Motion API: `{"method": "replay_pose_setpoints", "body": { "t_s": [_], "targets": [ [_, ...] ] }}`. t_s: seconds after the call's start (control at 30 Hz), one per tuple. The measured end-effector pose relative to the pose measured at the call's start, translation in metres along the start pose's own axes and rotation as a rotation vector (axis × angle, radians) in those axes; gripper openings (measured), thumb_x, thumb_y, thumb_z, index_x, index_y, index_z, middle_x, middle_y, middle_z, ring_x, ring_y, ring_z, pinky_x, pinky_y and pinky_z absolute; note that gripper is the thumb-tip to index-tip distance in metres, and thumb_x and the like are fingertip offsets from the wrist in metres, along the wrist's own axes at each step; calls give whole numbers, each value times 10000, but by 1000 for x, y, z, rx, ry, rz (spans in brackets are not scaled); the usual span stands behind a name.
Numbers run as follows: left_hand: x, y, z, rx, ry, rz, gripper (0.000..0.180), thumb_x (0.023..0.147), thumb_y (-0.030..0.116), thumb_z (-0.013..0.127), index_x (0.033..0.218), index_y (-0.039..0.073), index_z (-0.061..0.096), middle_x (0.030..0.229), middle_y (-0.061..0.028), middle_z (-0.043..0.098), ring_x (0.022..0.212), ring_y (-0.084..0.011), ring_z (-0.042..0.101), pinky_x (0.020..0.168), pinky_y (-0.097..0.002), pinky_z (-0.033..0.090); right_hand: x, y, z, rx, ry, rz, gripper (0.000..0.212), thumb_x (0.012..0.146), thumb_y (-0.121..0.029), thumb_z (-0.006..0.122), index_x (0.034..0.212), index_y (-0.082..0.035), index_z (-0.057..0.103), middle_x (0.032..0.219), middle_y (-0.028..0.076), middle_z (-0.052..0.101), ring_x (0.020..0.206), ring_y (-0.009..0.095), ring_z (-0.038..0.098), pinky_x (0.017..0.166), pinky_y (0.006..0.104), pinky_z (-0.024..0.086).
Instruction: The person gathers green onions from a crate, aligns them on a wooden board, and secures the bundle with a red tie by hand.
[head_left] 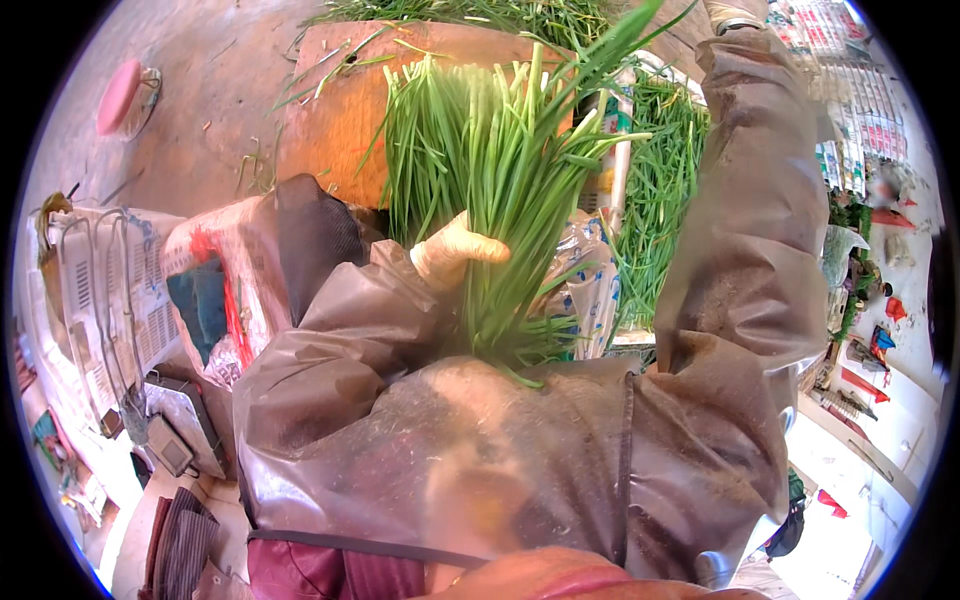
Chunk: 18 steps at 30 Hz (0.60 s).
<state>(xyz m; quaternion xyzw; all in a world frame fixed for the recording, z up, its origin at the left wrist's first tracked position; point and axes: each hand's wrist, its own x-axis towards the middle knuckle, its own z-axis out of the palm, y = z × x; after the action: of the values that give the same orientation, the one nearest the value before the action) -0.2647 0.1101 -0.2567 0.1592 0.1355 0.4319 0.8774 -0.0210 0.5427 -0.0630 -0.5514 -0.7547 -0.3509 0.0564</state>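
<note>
My left hand (458, 250), in a pale glove, is wrapped round a thick bunch of garlic chives (520, 180) held in front of my chest. The pale cut ends point up and away, while the leafy ends hang down toward my apron. A few longer leaves stick out at the upper right of the bunch. My right arm stretches far forward along the right side. Only the wrist part of my right hand (735, 14) shows at the top edge, and its fingers are out of sight.
Behind the bunch stands an orange-brown board (335, 120). More loose greens (660, 190) fill a crate on the right, and others (480, 15) lie at the far edge. To the left are a pink-topped stool (120, 97), a wrapped bundle (215, 290) and a white crate (120, 270).
</note>
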Motion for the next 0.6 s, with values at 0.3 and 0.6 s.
{"method": "replay_pose_setpoints", "body": {
  "t_s": [0.3, 0.6],
  "targets": [
    [-11, 9, 23, -16, 55, 63, 685, 638, 142, 818, 1247, -12, 546, 1119, -117, 648, 968, -235, 635, 845, -371, 512, -32, 63, -39, 661, 49, 242, 207, 869, -234, 572, 948, -69, 669, 727, 67, 595, 685, 234, 579, 603, 348, 464],
    [-24, 9, 5, 15, -37, 211, 626, 657, 158, 808, 1207, 1, 554, 998, -95, 651, 864, -224, 642, 765, -345, 534, -163, 110, -212, 1196, 55, 535, 327, 944, -326, 519, 1112, -67, 625, 695, -46, 493, 594, 87, 456, 512, 234, 378]
  ]
}}
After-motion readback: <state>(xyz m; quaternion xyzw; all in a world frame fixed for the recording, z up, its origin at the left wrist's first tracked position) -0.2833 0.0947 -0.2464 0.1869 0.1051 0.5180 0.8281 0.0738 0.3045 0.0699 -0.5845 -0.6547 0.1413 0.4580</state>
